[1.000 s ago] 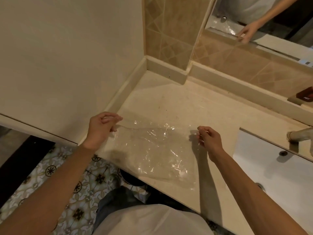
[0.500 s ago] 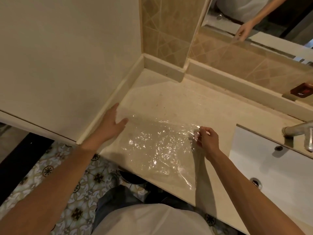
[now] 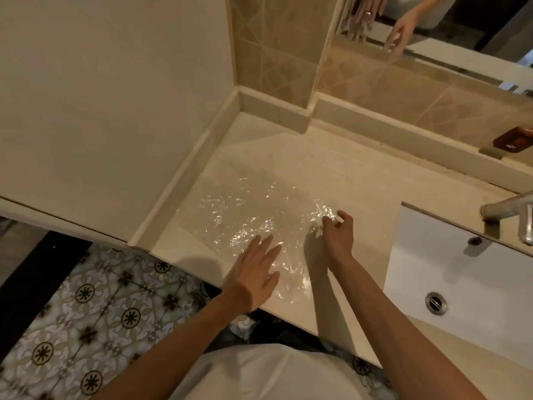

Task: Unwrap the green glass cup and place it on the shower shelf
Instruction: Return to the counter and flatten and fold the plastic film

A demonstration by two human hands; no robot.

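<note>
A clear, crinkled plastic wrap lies spread flat on the beige counter. My left hand lies flat on the wrap's near part, fingers straight and spread. My right hand pinches the wrap's right edge between thumb and curled fingers. No green glass cup and no shower shelf are in view.
A white sink with a drain is set into the counter at the right, under a metal faucet. A mirror runs along the back wall. A red-brown item sits on the back ledge. Patterned floor tiles lie below left.
My left hand let go of the wrap's left corner, moved right toward the middle and now presses flat on it. My right hand still pinches the right edge. The wrap lies flatter.
</note>
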